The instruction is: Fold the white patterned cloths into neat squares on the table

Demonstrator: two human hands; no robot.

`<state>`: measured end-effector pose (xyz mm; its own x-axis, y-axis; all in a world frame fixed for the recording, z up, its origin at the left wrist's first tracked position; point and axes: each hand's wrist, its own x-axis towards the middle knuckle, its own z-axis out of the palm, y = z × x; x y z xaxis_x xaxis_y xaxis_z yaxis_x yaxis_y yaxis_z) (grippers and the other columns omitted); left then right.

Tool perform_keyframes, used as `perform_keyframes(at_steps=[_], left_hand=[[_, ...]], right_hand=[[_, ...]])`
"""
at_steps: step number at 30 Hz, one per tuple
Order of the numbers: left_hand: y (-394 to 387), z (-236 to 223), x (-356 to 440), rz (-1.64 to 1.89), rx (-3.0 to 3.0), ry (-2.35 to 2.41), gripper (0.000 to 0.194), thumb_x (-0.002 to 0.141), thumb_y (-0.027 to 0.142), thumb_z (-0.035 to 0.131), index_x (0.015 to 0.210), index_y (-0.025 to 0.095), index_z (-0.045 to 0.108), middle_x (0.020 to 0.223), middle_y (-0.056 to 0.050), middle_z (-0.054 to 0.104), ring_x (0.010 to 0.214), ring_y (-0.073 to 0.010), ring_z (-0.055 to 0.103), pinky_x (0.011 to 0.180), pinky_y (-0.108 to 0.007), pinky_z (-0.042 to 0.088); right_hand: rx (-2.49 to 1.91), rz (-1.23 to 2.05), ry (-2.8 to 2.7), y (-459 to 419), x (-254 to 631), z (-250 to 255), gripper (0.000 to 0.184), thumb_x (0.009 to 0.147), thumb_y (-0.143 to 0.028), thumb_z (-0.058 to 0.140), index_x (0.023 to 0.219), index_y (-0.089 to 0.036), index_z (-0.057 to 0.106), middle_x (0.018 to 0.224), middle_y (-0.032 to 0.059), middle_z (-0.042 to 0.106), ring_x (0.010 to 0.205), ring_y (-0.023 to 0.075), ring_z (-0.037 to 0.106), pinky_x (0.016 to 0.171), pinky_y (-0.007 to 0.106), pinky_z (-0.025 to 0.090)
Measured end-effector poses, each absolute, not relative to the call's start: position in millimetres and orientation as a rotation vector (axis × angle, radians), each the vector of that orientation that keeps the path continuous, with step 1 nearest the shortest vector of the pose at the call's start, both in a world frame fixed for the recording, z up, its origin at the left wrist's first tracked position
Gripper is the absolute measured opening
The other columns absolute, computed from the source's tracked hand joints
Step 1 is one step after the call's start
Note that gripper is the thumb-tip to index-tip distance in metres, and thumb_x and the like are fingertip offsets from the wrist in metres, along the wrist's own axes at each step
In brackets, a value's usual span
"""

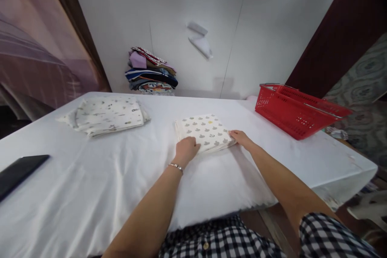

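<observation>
A folded white cloth [205,129] printed with grey duck shapes and a yellow one lies flat in front of me on the white-covered table. My left hand [186,149], with a bracelet at the wrist, is closed on its near left corner. At the right edge of the cloth, my right hand [240,137] pinches the near right corner between thumb and fingers. The undersides of the fingers are partly hidden by the fabric. To the left lies another folded white cloth [110,115] with small scattered prints, apart from both hands.
A red plastic basket [299,109] stands at the table's right side. Behind the table's far edge rises a stack of folded clothes [151,72] against the wall. A dark flat device [21,171] lies at the left edge of the white tablecloth [90,185].
</observation>
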<state>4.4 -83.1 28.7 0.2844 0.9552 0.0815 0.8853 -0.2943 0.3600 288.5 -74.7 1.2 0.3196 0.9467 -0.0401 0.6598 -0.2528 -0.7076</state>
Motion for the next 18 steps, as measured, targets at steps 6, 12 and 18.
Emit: perform_keyframes(at_steps=[6, 12, 18], left_hand=[[-77, 22, -1, 0.298, 2.277, 1.642, 0.018, 0.078, 0.035, 0.048, 0.07, 0.02, 0.056, 0.081, -0.003, 0.065, 0.077, -0.0179, 0.06, 0.063, -0.026, 0.039], [-78, 20, 2, 0.295, 2.333, 1.635, 0.021, 0.081, 0.033, 0.043, 0.075, 0.019, 0.057, 0.086, -0.007, 0.064, 0.083, -0.0202, 0.06, 0.065, -0.028, 0.04], [-81, 20, 1, 0.299, 2.363, 1.637, 0.022, 0.083, 0.034, 0.041, 0.078, 0.019, 0.056, 0.089, -0.007, 0.063, 0.086, -0.0212, 0.06, 0.067, -0.029, 0.042]], right_hand=[[-2.064, 0.456, -1.711, -73, 294, -4, 0.039, 0.08, -0.051, 0.044, 0.073, -0.018, 0.065, 0.073, 0.0031, 0.066, 0.076, 0.0209, 0.062, 0.064, 0.026, 0.045], [-2.124, 0.148, -1.862, -53, 273, 16, 0.045, 0.081, -0.041, 0.048, 0.118, -0.017, 0.055, 0.122, 0.0122, 0.056, 0.109, 0.0257, 0.053, 0.09, 0.036, 0.04], [-1.922, 0.164, -2.242, -23, 230, 20, 0.055, 0.086, -0.045, 0.04, 0.134, -0.019, 0.039, 0.146, 0.0087, 0.027, 0.134, 0.0239, 0.022, 0.104, 0.039, 0.026]])
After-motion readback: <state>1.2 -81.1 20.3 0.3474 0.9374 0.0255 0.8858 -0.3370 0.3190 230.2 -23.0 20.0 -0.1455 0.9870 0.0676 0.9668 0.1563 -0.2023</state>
